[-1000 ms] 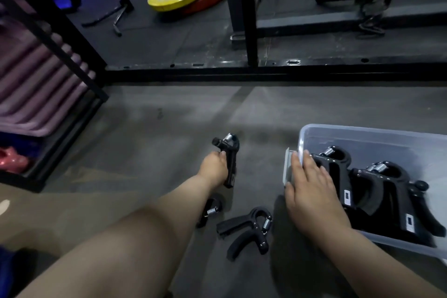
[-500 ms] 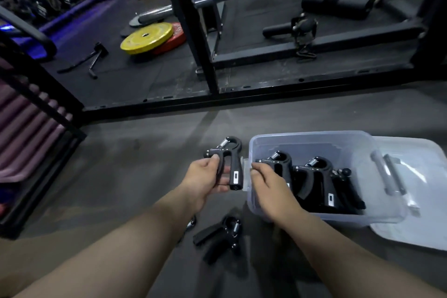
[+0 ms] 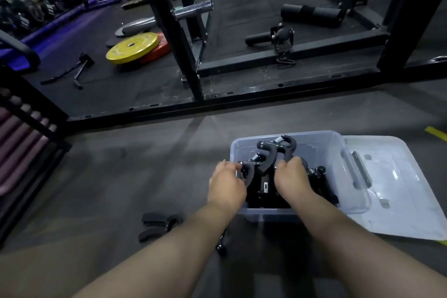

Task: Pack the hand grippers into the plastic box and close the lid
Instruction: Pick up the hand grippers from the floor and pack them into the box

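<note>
Both hands worked inside the plastic box (image 3: 338, 152), my left hand (image 3: 227, 186) grasping a hand gripper (image 3: 263, 159) beside my right hand (image 3: 290, 176), whose grip I couldn't tell; crooked stacking might block the lid (image 3: 399, 189).

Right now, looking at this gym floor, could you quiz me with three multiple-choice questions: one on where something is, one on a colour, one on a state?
1. Where does the lid lie?
A. On the box
B. On the floor right of the box
C. On the rack

2. What colour is the weight plate lying on top of the red one?
A. Yellow
B. Green
C. White

3. What state is the plastic box in?
A. Closed
B. Overturned
C. Open, with both hands in it

Answers:
1 B, it lies flat beside the box's right wall.
2 A, the upper disc is yellow.
3 C, the left hand and right hand handle grippers inside.
</note>
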{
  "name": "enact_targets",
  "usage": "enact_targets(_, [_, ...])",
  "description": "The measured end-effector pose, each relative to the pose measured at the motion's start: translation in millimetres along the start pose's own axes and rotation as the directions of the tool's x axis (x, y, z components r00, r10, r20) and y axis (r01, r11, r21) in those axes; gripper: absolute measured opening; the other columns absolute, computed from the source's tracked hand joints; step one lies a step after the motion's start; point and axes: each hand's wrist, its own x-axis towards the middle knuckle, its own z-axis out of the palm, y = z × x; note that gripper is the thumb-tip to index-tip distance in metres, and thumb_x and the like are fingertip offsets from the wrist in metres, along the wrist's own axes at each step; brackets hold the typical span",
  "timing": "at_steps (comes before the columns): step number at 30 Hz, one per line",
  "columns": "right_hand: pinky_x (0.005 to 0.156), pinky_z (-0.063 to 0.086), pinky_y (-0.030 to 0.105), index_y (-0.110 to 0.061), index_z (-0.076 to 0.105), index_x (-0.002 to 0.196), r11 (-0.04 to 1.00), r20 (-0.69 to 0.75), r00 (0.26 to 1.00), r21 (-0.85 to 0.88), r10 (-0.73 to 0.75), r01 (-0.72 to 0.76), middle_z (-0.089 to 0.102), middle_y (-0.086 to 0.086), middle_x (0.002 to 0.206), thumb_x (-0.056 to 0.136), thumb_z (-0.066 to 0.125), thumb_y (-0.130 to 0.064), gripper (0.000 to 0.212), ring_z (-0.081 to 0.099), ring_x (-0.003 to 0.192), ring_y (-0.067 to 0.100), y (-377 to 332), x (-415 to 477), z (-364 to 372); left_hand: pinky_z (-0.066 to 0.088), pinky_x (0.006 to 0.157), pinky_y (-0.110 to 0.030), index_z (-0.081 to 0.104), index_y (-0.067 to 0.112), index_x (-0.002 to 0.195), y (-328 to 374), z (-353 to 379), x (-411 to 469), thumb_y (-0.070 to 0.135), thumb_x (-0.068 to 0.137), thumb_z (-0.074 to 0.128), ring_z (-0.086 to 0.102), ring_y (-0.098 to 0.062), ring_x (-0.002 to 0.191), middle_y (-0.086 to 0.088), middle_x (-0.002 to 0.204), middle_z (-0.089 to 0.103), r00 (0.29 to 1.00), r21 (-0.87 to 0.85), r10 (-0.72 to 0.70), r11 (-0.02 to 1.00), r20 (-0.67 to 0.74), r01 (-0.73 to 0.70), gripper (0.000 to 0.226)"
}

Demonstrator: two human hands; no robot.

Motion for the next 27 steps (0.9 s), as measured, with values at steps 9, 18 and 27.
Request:
enact_targets(9, [0.091, 0.042, 0.038, 0.001, 0.040, 0.122, 0.979, 0.149, 0.984, -0.191, 0.098, -0.069, 0.050, 0.023, 0.126, 0.100, 0.038, -0.024, 0.033, 0.052, 0.112, 0.036, 5, 4, 27, 0.014, 0.116, -0.025, 0.043, 0.016, 0.143, -35, 6, -12, 0.018, 0.096, 0.043, 0.018, -0.017, 0.147, 0.002, 0.162, 0.014, 0.971, 0.250, 0.147, 0.949, 0.188, -0.192, 0.047])
enact_targets(18, [0.110, 0.026, 0.042, -0.007, 0.018, 0.153, 0.760, 0.176, 0.978, -0.619, -0.113, 0.199, 0.028, 0.014, 0.151, 0.095, 0.042, -0.046, 0.074, 0.029, 0.137, 0.032, 9, -11, 32, 0.015, 0.118, -0.027, 0.055, 0.016, 0.134, -40, 12, -8, 0.038, 0.093, 0.048, 0.019, -0.015, 0.146, 0.002, 0.160, 0.021, 0.978, 0.230, 0.163, 0.954, 0.132, -0.190, 0.047])
enact_targets(27, [0.108, 0.025, 0.043, -0.009, 0.017, 0.153, 0.695, 0.199, 0.950, -0.648, -0.242, 0.313, 0.034, 0.012, 0.147, 0.094, 0.036, -0.054, 0.077, 0.035, 0.133, 0.029, 23, -18, 32, 0.022, 0.116, -0.033, 0.059, 0.007, 0.118, -42, 26, -2, 0.038, 0.096, 0.048, 0.023, -0.020, 0.144, -0.003, 0.156, 0.024, 0.978, 0.313, 0.187, 0.927, 0.090, -0.206, 0.041])
